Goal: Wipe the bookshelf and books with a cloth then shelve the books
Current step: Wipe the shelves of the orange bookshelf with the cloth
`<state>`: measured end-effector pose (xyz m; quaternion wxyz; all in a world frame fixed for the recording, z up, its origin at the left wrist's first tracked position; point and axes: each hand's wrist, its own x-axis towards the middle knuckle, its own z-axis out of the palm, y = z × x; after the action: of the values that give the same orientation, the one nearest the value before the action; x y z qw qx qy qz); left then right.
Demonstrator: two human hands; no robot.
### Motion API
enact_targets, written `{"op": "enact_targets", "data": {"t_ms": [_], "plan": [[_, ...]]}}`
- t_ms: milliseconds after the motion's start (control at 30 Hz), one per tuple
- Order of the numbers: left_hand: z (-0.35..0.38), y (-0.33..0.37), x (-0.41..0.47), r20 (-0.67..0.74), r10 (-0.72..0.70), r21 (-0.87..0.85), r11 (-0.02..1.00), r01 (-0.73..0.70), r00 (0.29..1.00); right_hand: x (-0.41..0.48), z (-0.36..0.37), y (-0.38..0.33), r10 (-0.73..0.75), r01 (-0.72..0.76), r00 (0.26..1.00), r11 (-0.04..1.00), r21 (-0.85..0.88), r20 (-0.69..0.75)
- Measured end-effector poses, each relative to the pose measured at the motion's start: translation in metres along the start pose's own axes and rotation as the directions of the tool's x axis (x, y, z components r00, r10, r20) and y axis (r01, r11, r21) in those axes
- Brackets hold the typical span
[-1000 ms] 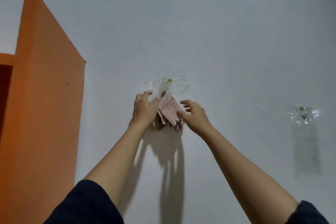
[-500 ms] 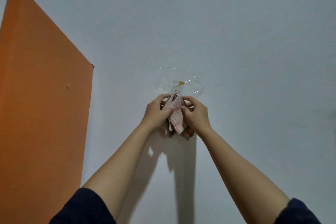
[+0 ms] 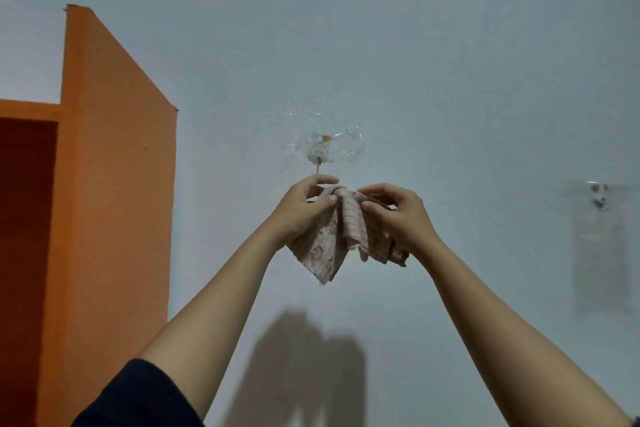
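Note:
A pink checked cloth point(image 3: 332, 243) hangs in folds between both raised hands, just below a clear adhesive wall hook point(image 3: 320, 149). My left hand point(image 3: 304, 206) pinches the cloth's top edge from the left, thumb against fingers. From the right, my right hand point(image 3: 394, 211) pinches the same top edge. The cloth's top sits a little under the hook's metal pin and I cannot tell whether it touches it. The orange bookshelf point(image 3: 114, 184) stands at the left against the grey wall. No books are in view.
A second clear adhesive hook point(image 3: 597, 198) is stuck on the wall at the far right. The bookshelf's dark inner compartment point(image 3: 27, 253) shows at the left edge. My arms cast shadows on the wall below.
Both hands have come down a little from the hook with the cloth, which now hangs spread out below them. The view has shifted so more of the bookshelf shows.

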<state>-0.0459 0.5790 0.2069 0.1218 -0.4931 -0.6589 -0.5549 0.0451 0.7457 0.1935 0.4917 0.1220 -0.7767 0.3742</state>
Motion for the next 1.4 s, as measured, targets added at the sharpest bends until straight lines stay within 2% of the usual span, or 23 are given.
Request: {"op": "enact_targets", "data": {"t_ms": [133,267,367,500,700,833,900,967,1067,1167,1300,1400], "plan": [[0.014,0.013,-0.059,0.163,-0.1,-0.088,0.989,0.116,0.982,-0.063,-0.018,-0.009,0.136,-0.136,0.991,0.991,0.007,0.01],[0.023,0.025,-0.119,0.284,-0.248,-0.126,0.948,0.293,0.926,-0.124,-0.016,-0.029,0.239,-0.24,0.971,0.97,0.028,0.016],[0.023,0.036,-0.163,0.34,-0.27,-0.113,0.939,0.325,0.901,-0.159,-0.01,-0.056,0.265,-0.269,0.962,0.962,0.051,0.067],[0.007,0.049,-0.218,0.353,-0.271,-0.234,0.901,0.365,0.895,-0.192,0.004,-0.091,0.308,-0.321,0.943,0.942,0.095,0.129],[-0.038,0.074,-0.283,0.176,-0.267,-0.256,0.917,0.306,0.947,-0.237,0.056,-0.142,0.299,-0.332,0.941,0.91,0.248,0.16],[-0.092,0.086,-0.318,-0.036,-0.291,-0.252,0.929,0.273,0.956,-0.255,0.109,-0.167,0.25,-0.251,0.968,0.938,0.24,0.036],[-0.125,0.093,-0.335,-0.144,-0.298,-0.235,0.936,0.26,0.944,-0.261,0.138,-0.185,0.241,-0.239,0.97,0.939,0.248,0.024],[-0.157,0.096,-0.353,-0.238,-0.326,-0.235,0.933,0.272,0.915,-0.267,0.17,-0.204,0.255,-0.287,0.957,0.9,0.328,0.14],[-0.2,0.093,-0.376,-0.33,-0.337,-0.22,0.936,0.275,0.882,-0.271,0.221,-0.233,0.255,-0.402,0.892,0.825,0.398,0.373],[-0.238,0.086,-0.396,-0.381,-0.333,-0.212,0.939,0.269,0.862,-0.267,0.268,-0.257,0.227,-0.409,0.885,0.796,0.446,0.406],[-0.286,0.072,-0.411,-0.433,-0.328,-0.246,0.939,0.24,0.84,-0.251,0.32,-0.282,0.25,-0.498,0.849,0.675,0.544,0.467],[-0.317,0.062,-0.415,-0.432,-0.324,-0.209,0.944,0.256,0.842,-0.241,0.355,-0.288,0.229,-0.546,0.814,0.613,0.57,0.534]]}}
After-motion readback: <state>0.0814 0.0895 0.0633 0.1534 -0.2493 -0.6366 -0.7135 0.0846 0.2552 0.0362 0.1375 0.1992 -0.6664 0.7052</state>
